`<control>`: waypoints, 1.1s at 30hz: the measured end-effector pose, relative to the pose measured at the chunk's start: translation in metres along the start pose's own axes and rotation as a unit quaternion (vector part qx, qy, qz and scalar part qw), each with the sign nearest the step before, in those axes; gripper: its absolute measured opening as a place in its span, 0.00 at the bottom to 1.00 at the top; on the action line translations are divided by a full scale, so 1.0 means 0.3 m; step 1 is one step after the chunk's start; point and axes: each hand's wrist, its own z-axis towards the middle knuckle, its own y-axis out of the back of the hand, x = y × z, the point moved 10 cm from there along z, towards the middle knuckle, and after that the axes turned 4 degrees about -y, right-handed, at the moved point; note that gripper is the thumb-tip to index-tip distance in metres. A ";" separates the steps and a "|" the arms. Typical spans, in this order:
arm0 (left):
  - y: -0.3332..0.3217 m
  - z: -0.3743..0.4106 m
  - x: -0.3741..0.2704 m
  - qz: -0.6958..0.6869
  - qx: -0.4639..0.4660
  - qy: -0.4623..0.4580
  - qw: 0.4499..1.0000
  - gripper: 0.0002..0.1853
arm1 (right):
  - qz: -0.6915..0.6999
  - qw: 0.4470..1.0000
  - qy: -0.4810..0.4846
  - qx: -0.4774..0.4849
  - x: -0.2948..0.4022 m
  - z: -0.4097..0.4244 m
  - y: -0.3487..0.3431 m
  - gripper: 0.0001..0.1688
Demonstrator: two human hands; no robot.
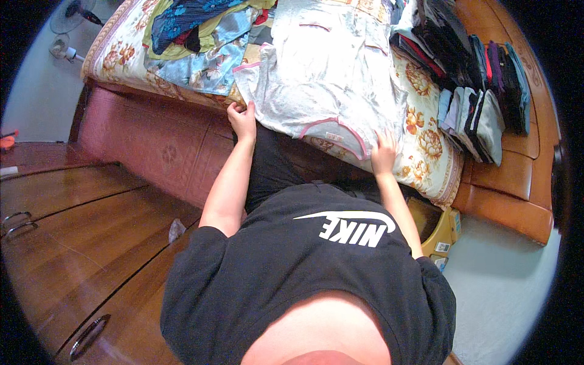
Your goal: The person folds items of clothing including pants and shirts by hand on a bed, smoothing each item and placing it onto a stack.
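A pale grey T-shirt (315, 86) with pink trim at its neckline and sleeve lies spread on the bed, its collar towards me. At its left shoulder edge, near the pink-trimmed sleeve, my left hand (242, 122) pinches the cloth between thumb and fingers. My right hand (384, 153) rests on the shirt's right side beside the collar, fingers slightly spread; whether it grips the fabric cannot be told. Under the shirt shows a floral bedspread (417, 118) with brown flowers.
Loose patterned clothes (200, 50) lie on the bed's left part. Folded clothes (472, 118) stand in rows by the wooden headboard (506, 182), with a dark clothes pile (442, 41) beyond. A yellow box (440, 232) is below the bed's right corner. Wooden cabinet doors (91, 246) are at left.
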 end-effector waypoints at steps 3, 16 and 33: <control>-0.058 0.087 0.096 -0.002 0.054 0.108 0.993 0.22 | 0.098 0.991 0.064 0.071 0.236 0.218 -0.079 0.15; 0.013 0.034 -0.071 0.089 -0.112 -0.074 0.987 0.07 | -0.103 0.887 0.385 0.233 1.106 0.665 -0.733 0.17; 0.035 -0.046 -0.134 -0.013 -0.075 -0.169 0.983 0.08 | -0.058 0.819 0.455 0.346 1.259 0.575 -0.597 0.16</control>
